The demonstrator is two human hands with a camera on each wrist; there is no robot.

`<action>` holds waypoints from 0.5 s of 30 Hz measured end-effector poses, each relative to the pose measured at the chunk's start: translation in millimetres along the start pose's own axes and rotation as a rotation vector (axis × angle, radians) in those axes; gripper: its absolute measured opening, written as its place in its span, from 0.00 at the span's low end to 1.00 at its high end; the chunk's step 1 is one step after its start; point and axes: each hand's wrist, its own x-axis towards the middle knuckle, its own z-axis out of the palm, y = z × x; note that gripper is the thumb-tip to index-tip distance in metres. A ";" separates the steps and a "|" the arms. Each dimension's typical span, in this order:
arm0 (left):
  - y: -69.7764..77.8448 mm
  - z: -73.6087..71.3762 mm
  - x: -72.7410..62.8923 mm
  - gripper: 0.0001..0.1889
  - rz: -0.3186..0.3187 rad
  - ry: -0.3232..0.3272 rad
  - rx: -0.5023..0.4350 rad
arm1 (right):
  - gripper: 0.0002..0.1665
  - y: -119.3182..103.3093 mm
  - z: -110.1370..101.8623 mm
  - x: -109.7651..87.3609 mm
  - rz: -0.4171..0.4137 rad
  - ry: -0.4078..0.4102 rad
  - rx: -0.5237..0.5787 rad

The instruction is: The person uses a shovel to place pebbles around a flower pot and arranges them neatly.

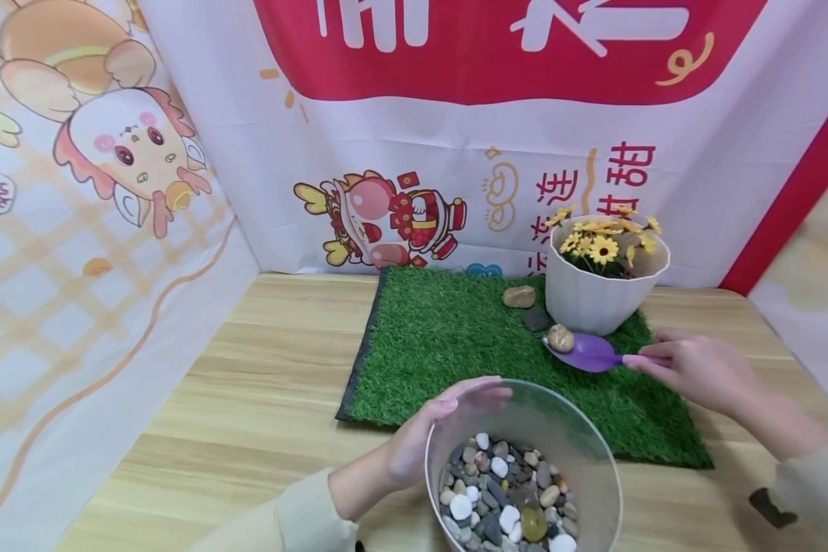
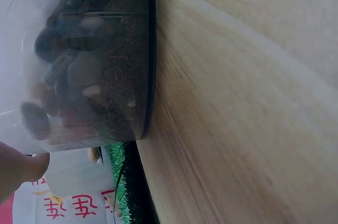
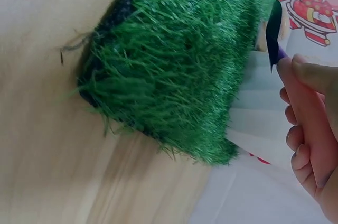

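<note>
My right hand [image 1: 704,369] grips a garden trowel [image 1: 593,354] by its pink handle, seen closer in the right wrist view [image 3: 311,123]. On the tip of its purple blade sits a tan stone [image 1: 561,338], just in front of a white flowerpot [image 1: 583,303] with yellow flowers [image 1: 602,250]. My left hand [image 1: 414,441] holds the side of a clear bucket [image 1: 596,468], its fingers curving round the outer wall. Grey, white and brown pebbles [image 1: 490,498] lie inside the bucket. In the left wrist view, a finger [image 2: 24,168] touches the bucket wall.
Under the pot lies a green turf mat [image 1: 448,345] on a wooden table [image 1: 248,414]. A brown stone [image 1: 519,297] and a dark stone [image 1: 536,319] rest on the mat left of the pot. A printed cloth [image 1: 414,130] hangs behind the table.
</note>
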 end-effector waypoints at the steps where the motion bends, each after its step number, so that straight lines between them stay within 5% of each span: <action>1: -0.3 -0.1 0.0 0.34 -0.002 0.000 0.004 | 0.16 0.2 1.7 0.2 0.005 -0.005 0.000; 15: 0.9 -2.5 1.1 0.34 -0.012 -0.010 0.018 | 0.18 -12.7 -3.3 15.3 0.094 -0.217 0.027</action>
